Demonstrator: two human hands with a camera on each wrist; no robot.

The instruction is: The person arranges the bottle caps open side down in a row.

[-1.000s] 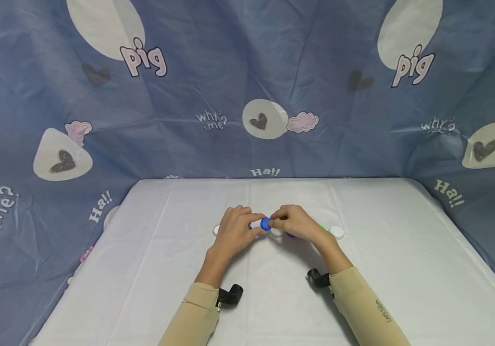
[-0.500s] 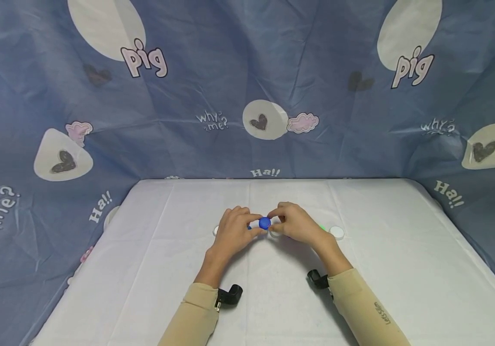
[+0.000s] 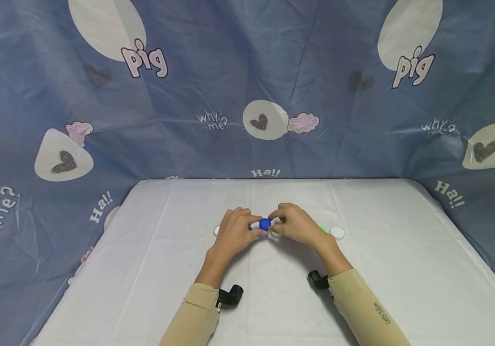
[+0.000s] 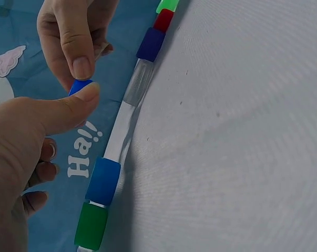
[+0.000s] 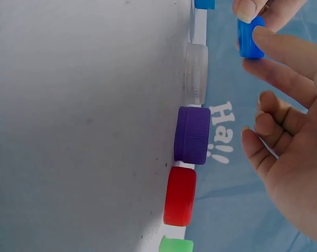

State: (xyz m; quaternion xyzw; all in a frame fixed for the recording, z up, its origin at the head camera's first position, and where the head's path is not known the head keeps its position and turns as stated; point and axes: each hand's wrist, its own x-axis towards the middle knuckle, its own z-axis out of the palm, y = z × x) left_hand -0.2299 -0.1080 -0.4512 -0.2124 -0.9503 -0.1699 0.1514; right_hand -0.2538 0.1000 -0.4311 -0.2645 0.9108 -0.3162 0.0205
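Observation:
A blue bottle cap [image 3: 265, 224] is held above the table between my two hands. My left hand [image 3: 235, 232] pinches it from the left; in the left wrist view its thumb [image 4: 77, 107] lies along the cap. From the right, the thumb and a finger of my right hand [image 3: 296, 224] pinch the same cap [image 5: 249, 39]. Below the hands a row of bottle caps stands on the table: green [image 4: 91, 226], blue [image 4: 103, 181], clear [image 5: 196, 73], purple [image 5: 192, 135], red [image 5: 180, 197] and light green [image 5: 176, 245]. From the head, the hands hide most of this row.
White caps show at both ends of the row, one by the left hand [image 3: 216, 230] and one at the right [image 3: 337, 233]. A white cloth covers the table [image 3: 187, 202]. Behind it hangs a blue printed curtain [image 3: 213, 149].
My right hand has shifted slightly up, and its fingers now pinch the blue cap's right edge instead of overlapping its front. The cap has tilted a little. The left hand is almost still.

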